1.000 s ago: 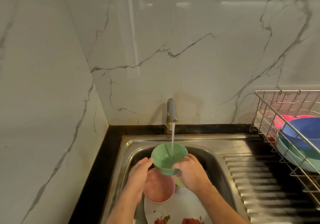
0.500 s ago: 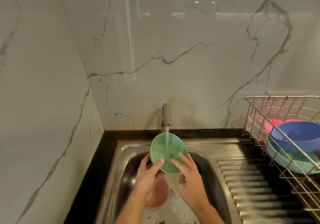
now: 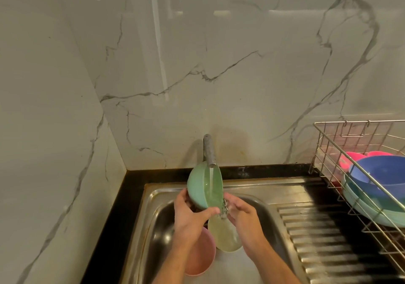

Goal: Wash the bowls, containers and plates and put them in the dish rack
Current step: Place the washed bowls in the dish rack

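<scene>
3 bowls at the sink [image 3: 157,198]: green bowl [image 3: 198,187] tipped under the tap [image 3: 209,150], pink bowl [image 3: 200,255] + yellowish bowl [image 3: 225,234] below. Left hand [image 3: 190,217] grip wraps the green bowl's bottom; right hand [image 3: 243,215] fingers loose, touching its rim. Dish rack [image 3: 328,150] on the counter [image 3: 263,170] has 3-ish more.

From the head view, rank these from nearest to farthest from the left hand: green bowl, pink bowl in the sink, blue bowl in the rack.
1. The green bowl: held by the left hand, tilted under the tap.
2. The pink bowl: in the sink, partly under the left wrist.
3. The blue bowl: far right, inside the wire dish rack.
</scene>
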